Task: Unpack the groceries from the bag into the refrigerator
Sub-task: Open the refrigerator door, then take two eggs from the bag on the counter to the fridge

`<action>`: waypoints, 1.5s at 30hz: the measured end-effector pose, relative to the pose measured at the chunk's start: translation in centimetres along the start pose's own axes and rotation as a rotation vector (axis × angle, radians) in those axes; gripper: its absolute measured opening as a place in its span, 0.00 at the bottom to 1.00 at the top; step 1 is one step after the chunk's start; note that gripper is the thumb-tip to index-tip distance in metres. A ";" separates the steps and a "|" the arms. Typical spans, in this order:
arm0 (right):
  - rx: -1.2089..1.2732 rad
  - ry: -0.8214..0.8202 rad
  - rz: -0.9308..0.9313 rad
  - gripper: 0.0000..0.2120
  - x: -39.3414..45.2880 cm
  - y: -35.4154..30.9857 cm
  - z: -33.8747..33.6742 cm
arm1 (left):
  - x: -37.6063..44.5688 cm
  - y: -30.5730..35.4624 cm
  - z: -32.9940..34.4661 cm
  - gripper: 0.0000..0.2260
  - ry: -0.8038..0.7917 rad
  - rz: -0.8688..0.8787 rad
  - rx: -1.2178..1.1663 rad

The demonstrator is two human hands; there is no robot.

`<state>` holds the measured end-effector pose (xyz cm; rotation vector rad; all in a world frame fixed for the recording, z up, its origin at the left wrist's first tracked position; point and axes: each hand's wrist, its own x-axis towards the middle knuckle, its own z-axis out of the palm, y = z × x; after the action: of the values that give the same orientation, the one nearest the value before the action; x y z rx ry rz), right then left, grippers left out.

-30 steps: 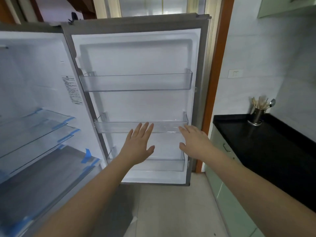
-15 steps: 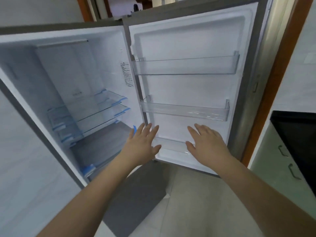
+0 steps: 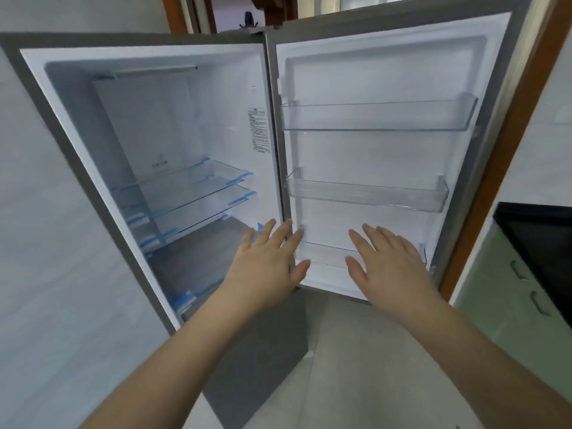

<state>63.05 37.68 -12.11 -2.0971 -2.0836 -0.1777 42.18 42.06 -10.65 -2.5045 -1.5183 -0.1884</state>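
Both hands are stretched forward with straight, slightly spread fingers and hold nothing: the left hand (image 3: 267,267) hovers in front of the hinge edge where the cabinet meets the door, and the right hand (image 3: 387,264) hovers in front of the lowest door bin (image 3: 325,258), the two a little apart with thumbs pointing toward each other. Whether either hand touches the door cannot be told. Behind them the refrigerator (image 3: 148,125) stands wide open, its door (image 3: 371,72) swung out to the right. The door carries three clear bins, an upper bin (image 3: 377,117) and a middle bin (image 3: 368,195) above the lowest one. Inside the cabinet two glass shelves (image 3: 192,187) with blue tape on their edges sit above a grey lower surface (image 3: 192,258). A printed label (image 3: 259,130) is stuck on the right inner wall. At the far right a black counter (image 3: 538,227) tops pale green cabinets (image 3: 507,305) with dark handles. The floor (image 3: 356,366) below is light tile. The grocery bag is not in view.
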 end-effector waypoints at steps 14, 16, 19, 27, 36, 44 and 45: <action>-0.123 0.124 0.402 0.27 -11.0 -5.9 -0.9 | -3.2 0.3 0.7 0.31 0.102 0.446 -0.248; -0.158 0.129 0.459 0.27 -13.3 -5.4 -1.6 | -3.4 1.9 0.7 0.32 0.104 0.503 -0.250; -0.209 0.159 0.579 0.26 -18.5 -4.3 -2.6 | -5.2 6.5 -0.1 0.29 0.131 0.648 -0.294; -0.304 0.178 0.838 0.28 -33.0 -3.3 -5.8 | -12.3 17.9 -4.3 0.30 0.154 0.946 -0.348; -0.417 0.166 1.189 0.29 -56.3 -4.6 -9.3 | -29.0 32.9 -8.1 0.31 0.130 1.327 -0.380; -0.445 0.201 1.415 0.27 -69.9 -7.9 -11.6 | -40.5 40.7 -10.7 0.27 0.173 1.575 -0.428; -0.455 0.199 1.447 0.27 -71.6 -8.4 -11.8 | -41.9 41.7 -11.2 0.28 0.186 1.614 -0.432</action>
<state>54.38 -34.75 -15.23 -3.0394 -0.0722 -0.5955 59.79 -15.39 -13.37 -2.9906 0.8977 -0.4326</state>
